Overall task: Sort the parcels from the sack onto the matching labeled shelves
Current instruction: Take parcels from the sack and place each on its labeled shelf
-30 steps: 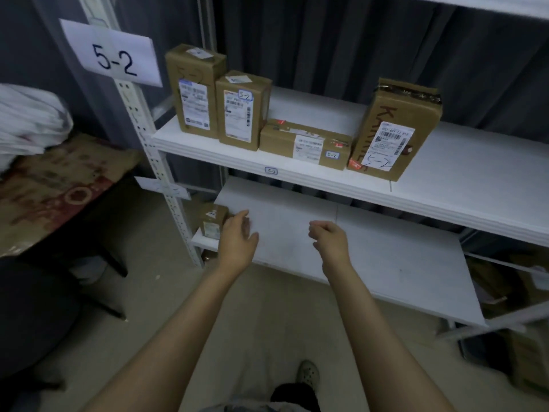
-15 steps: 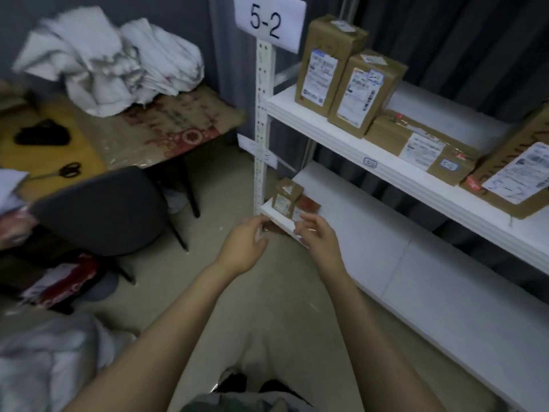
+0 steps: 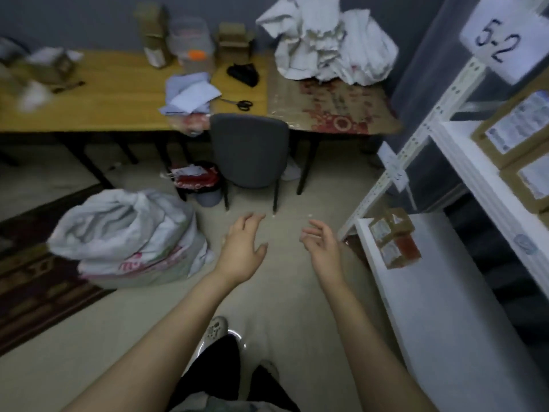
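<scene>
A white woven sack (image 3: pixel 127 236) slumps on the floor at the left, its mouth open and crumpled. My left hand (image 3: pixel 242 248) hangs over the floor in the middle, fingers relaxed and spread, holding nothing. My right hand (image 3: pixel 322 248) floats beside it, equally empty with loose fingers. At the right stands a white shelf unit (image 3: pixel 439 307) with a "5-2" label (image 3: pixel 502 40) on its post. Two small brown parcels (image 3: pixel 393 237) sit at the near corner of the lower shelf. Larger labelled boxes (image 3: pixel 517 129) stand on the upper shelf.
A grey chair (image 3: pixel 249 150) faces a wooden table (image 3: pixel 89 105) carrying scissors (image 3: pixel 242 104), papers, boxes and a heap of white sacks (image 3: pixel 326 40). A bin (image 3: pixel 197 182) stands under the table. A dark patterned rug (image 3: pixel 35 281) lies behind the sack.
My view has swung left from the shelves toward the table and the sack. Both hands have drawn back from the lower shelf and now hang open over the floor.
</scene>
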